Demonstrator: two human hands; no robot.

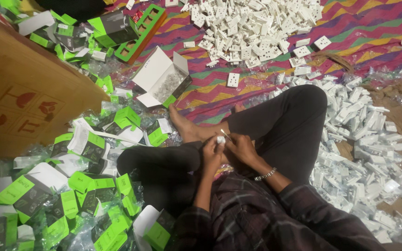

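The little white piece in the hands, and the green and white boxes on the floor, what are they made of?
The small white piece, pinched in the left hand, looks like hard, smooth plastic, like the blocky white pieces piled nearby. The right hand works on it with a thin tool, perhaps metal; too small to tell. The green and white boxes look like thin printed cardboard: folded flaps, creased edges.

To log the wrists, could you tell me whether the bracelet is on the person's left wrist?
No, the metal bracelet circles the wrist of the right hand.
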